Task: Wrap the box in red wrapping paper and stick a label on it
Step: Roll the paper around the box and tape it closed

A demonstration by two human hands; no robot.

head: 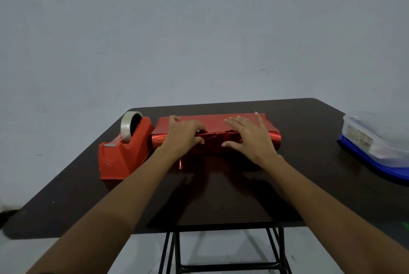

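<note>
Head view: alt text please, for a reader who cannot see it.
Two hands hold red wrapping paper over a box on a dark table: the left hand grips the paper's fold, the right hand presses flat, fingers spread. A red tape dispenser stands beside the box's left end; a clear container on a blue lid sits at far right.

head-worn wide view, forward-down, near table (221, 202)
</note>
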